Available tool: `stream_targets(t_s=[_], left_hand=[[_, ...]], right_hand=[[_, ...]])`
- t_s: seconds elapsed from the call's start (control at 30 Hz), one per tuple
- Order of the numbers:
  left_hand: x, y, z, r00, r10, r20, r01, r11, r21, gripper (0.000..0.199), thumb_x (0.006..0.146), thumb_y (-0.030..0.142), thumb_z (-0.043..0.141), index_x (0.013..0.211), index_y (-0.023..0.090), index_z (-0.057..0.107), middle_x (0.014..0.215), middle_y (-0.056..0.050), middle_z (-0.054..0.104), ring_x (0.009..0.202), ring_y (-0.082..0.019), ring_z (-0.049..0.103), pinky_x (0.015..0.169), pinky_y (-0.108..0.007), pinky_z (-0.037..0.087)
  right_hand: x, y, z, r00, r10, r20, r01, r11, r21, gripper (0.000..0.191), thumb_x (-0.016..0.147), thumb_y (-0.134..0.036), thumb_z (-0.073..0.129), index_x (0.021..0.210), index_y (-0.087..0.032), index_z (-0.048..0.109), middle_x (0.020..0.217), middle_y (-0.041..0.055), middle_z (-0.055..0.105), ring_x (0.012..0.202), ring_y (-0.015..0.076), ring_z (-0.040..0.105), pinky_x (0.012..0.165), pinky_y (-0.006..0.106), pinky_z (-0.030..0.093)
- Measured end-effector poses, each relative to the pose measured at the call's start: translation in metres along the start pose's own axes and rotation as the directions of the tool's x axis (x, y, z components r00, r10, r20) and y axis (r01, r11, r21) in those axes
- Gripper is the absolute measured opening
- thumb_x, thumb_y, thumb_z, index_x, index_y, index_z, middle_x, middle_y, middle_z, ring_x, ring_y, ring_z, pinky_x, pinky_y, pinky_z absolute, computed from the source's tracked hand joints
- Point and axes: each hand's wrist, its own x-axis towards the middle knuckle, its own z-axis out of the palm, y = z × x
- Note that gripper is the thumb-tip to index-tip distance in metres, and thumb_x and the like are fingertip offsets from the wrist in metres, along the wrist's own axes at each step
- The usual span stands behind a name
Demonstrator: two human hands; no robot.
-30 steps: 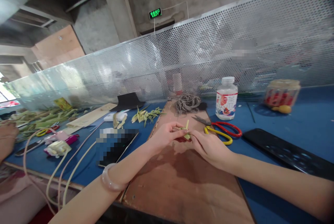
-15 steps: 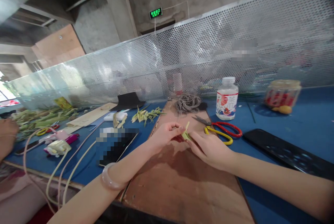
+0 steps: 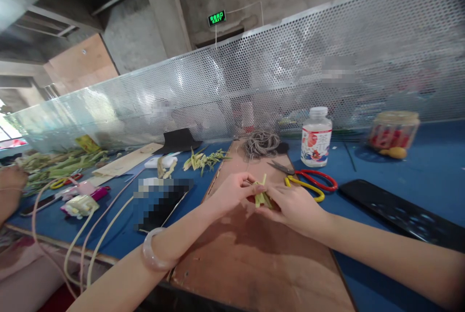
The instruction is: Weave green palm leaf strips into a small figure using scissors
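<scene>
Above the brown board [image 3: 261,263], a small pale green leafy piece [image 3: 262,198] is held between both hands. My left hand [image 3: 238,191], with a pale bangle on its wrist, is closed on the piece's left side, thumb and fingers pinched. From the right, my right hand [image 3: 290,205] grips the same piece, its fingers partly hidden. Scissors with red and yellow handles [image 3: 314,181] lie just beyond my right hand. A tangle of grey cord [image 3: 262,144] rests at the board's far end.
A labelled bottle [image 3: 316,140], a jar [image 3: 394,130] and a black case [image 3: 395,210] stand or lie at right. Left are a phone [image 3: 167,205], cables, green sprigs [image 3: 207,161] and husks [image 3: 61,164]. Another person's hand [image 3: 12,188] is at far left. A perforated screen runs behind.
Both hands have shifted slightly, and more of the green piece shows between them. The piece's upright end has moved a little right and down. The things on the table look unmoved.
</scene>
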Motion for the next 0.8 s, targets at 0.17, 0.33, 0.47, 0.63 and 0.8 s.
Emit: stream_targets(t_s=[0.17, 0.33, 0.47, 0.63, 0.8], left_hand=[[0.0, 0.0, 0.002, 1.0, 0.013, 0.011, -0.013, 0.999, 0.047, 0.039, 0.068, 0.047, 0.068, 0.08, 0.012, 0.057, 0.065, 0.0, 0.061, 0.056, -0.009, 0.054, 0.053, -0.02, 0.039], [0.002, -0.002, 0.001, 0.999, 0.024, 0.044, -0.024, 1.0, 0.006, 0.038, 0.068, 0.047, 0.068, 0.08, 0.013, 0.057, 0.066, 0.0, 0.061, 0.057, -0.009, 0.056, 0.054, -0.02, 0.04], [0.002, -0.003, 0.0, 0.997, -0.004, 0.074, 0.003, 1.0, 0.02, 0.037, 0.068, 0.047, 0.068, 0.078, 0.014, 0.056, 0.06, 0.001, 0.059, 0.054, -0.009, 0.055, 0.052, -0.019, 0.039], [0.001, -0.001, 0.001, 0.996, -0.016, 0.091, 0.017, 1.0, -0.008, 0.036, 0.068, 0.047, 0.068, 0.077, 0.014, 0.056, 0.062, 0.0, 0.063, 0.057, -0.01, 0.058, 0.058, -0.022, 0.044], [-0.001, 0.002, 0.002, 0.993, -0.029, 0.115, 0.033, 0.999, -0.032, 0.033, 0.07, 0.044, 0.068, 0.077, 0.014, 0.056, 0.062, -0.001, 0.064, 0.058, -0.011, 0.061, 0.058, -0.022, 0.045]], right_hand=[[-0.001, -0.001, -0.001, 1.0, 0.013, 0.022, -0.013, 1.0, -0.007, 0.049, 0.089, -0.056, 0.036, 0.083, -0.014, 0.062, 0.074, 0.0078, 0.068, 0.065, 0.0197, 0.063, 0.054, 0.028, 0.029], [-0.001, -0.003, -0.004, 0.998, 0.032, 0.061, -0.033, 0.999, 0.011, 0.05, 0.093, -0.05, 0.029, 0.088, -0.014, 0.064, 0.075, 0.0085, 0.069, 0.069, 0.0206, 0.064, 0.056, 0.028, 0.03], [-0.001, -0.004, -0.005, 0.997, 0.026, 0.078, -0.029, 0.999, 0.042, 0.049, 0.095, -0.045, 0.027, 0.085, -0.015, 0.064, 0.077, 0.008, 0.07, 0.07, 0.0199, 0.064, 0.058, 0.028, 0.031], [0.0, -0.006, -0.009, 0.994, 0.008, 0.107, -0.017, 0.996, 0.085, 0.048, 0.096, -0.039, 0.023, 0.082, -0.016, 0.063, 0.076, 0.0075, 0.069, 0.069, 0.0187, 0.063, 0.058, 0.029, 0.03], [0.001, -0.008, -0.014, 0.99, -0.016, 0.139, 0.0, 0.994, 0.113, 0.047, 0.096, -0.034, 0.021, 0.08, -0.016, 0.061, 0.075, 0.0079, 0.068, 0.069, 0.0184, 0.061, 0.06, 0.029, 0.032]])
